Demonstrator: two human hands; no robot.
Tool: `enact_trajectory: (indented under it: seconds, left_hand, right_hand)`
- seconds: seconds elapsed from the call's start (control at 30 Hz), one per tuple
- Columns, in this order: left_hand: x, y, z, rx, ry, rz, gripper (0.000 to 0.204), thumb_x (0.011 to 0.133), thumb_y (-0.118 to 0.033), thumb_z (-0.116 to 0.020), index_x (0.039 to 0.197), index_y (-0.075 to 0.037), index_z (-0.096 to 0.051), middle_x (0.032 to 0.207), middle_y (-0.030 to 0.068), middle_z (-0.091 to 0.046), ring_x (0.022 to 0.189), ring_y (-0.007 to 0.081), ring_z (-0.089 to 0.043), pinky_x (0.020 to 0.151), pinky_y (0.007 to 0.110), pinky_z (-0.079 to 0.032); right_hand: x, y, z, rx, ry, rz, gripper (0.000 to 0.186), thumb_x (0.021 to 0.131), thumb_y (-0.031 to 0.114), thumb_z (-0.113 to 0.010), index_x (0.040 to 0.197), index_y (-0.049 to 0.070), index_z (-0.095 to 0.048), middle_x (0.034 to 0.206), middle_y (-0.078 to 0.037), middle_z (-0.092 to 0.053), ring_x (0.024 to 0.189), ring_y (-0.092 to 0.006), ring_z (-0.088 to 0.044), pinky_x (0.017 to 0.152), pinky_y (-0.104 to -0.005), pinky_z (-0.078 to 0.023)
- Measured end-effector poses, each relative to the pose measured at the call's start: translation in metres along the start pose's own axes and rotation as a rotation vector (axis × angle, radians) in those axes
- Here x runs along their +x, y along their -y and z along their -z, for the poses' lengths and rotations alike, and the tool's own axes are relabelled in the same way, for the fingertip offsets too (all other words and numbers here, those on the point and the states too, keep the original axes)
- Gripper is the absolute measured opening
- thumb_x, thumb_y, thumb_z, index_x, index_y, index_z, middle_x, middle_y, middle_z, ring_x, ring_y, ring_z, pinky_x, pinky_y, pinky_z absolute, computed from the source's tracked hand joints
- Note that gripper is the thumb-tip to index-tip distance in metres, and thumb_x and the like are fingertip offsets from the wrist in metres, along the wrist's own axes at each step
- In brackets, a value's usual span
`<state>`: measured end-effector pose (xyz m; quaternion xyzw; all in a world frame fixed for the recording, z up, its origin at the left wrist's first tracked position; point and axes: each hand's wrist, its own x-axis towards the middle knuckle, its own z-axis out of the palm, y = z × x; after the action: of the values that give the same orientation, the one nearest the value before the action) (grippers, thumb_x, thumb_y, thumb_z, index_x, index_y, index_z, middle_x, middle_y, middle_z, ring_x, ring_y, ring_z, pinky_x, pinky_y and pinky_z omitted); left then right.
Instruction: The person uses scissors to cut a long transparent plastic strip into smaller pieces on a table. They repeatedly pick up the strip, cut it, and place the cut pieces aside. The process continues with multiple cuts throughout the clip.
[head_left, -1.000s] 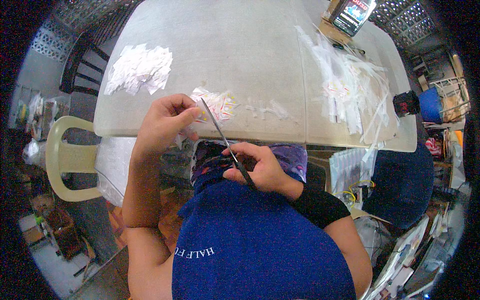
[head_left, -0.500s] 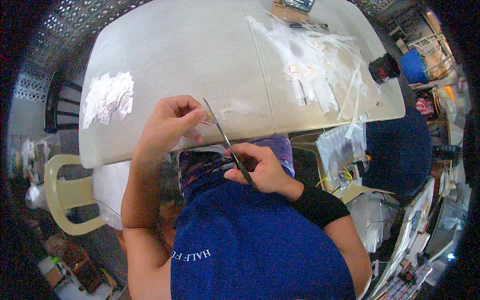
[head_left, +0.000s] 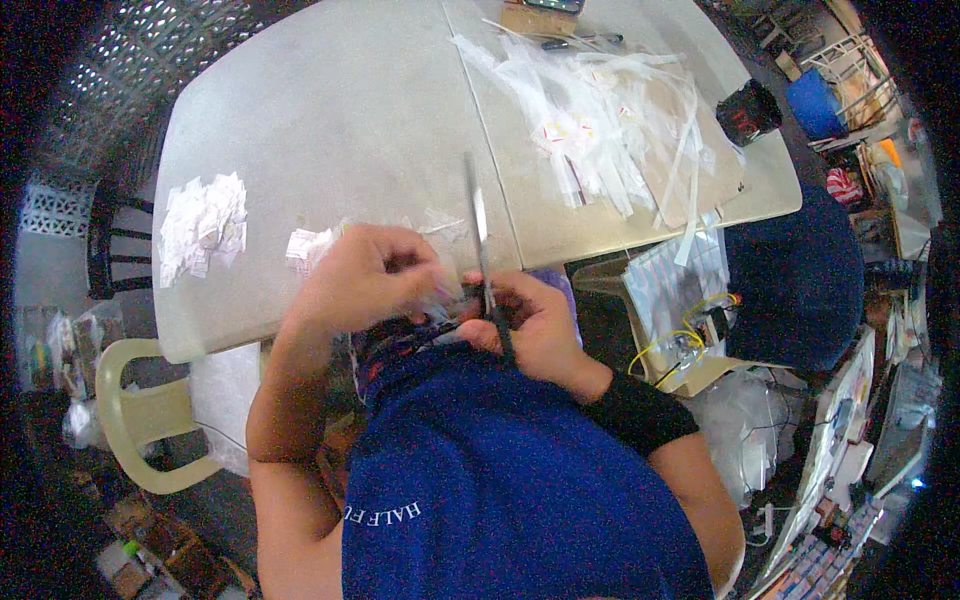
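My right hand (head_left: pixel 538 325) grips a pair of scissors (head_left: pixel 479 225) by its dark handle, the blades pointing up and away over the table's near edge. Close on its left, my left hand (head_left: pixel 375 280) pinches a small clear-and-white strip (head_left: pixel 438 300), smeared by motion. The strip lies beside the scissors' lower blades; whether they touch, I cannot tell. Just beyond my left hand lies a small cluster of white paper pieces (head_left: pixel 306 247), partly hidden by it. A few pale scraps (head_left: pixel 443 222) rest near the blade tips. Farther left is a heap of small cut white papers (head_left: pixel 203 228).
Long white strips (head_left: pixel 610 130) are heaped on the right half of the pale table (head_left: pixel 330 110). Beyond them are a dark pen (head_left: pixel 583 42) and a brown box (head_left: pixel 540 18). A black cup (head_left: pixel 750 112) stands at the right edge. Below it sits a dark blue stool (head_left: pixel 795 290).
Both hands have come closer together, my left moving down and right with the strip. The scissors now point more upright. The paper cluster behind my left hand has come into sight.
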<state>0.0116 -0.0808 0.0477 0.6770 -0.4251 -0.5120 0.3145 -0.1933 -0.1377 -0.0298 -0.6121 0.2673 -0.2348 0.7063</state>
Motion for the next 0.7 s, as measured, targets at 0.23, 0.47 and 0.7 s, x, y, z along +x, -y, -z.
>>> enact_trajectory:
  seconds: [0.23, 0.47, 0.7]
  left_hand:
    - [-0.029, 0.007, 0.004, -0.014, -0.059, 0.034, 0.016, 0.087, -0.014, -0.065, 0.083, 0.002, -0.066, 0.067, 0.0046, -0.065, 0.058, 0.0117, -0.064, 0.053, 0.025, -0.049]
    - [-0.05, 0.038, 0.038, -0.265, -0.486, -0.14, 0.018, 0.089, -0.013, -0.062, 0.086, 0.004, -0.064, 0.08, 0.0099, -0.067, 0.064, 0.0143, -0.064, 0.061, 0.026, -0.052]
    - [-0.066, 0.049, 0.044, -0.314, -0.565, -0.027, 0.018, 0.089, -0.012, -0.062, 0.088, 0.006, -0.064, 0.081, 0.0111, -0.067, 0.068, 0.0144, -0.064, 0.062, 0.028, -0.056]
  right_hand:
    - [0.019, 0.017, -0.001, 0.108, -0.082, 0.081, 0.04, 0.077, 0.01, -0.079, 0.113, 0.006, -0.06, 0.084, 0.0, -0.065, 0.075, -0.007, -0.059, 0.067, -0.0228, -0.05]
    - [0.012, 0.007, -0.015, -0.167, 0.27, -0.09, 0.049, 0.077, 0.024, -0.079, 0.117, 0.004, -0.06, 0.086, -0.004, -0.065, 0.076, -0.0117, -0.061, 0.07, -0.0277, -0.051]
    - [0.014, 0.003, -0.044, -0.248, 0.476, -0.019, 0.052, 0.076, 0.031, -0.081, 0.117, 0.003, -0.062, 0.085, 0.001, -0.062, 0.075, -0.0065, -0.054, 0.068, -0.023, -0.045]
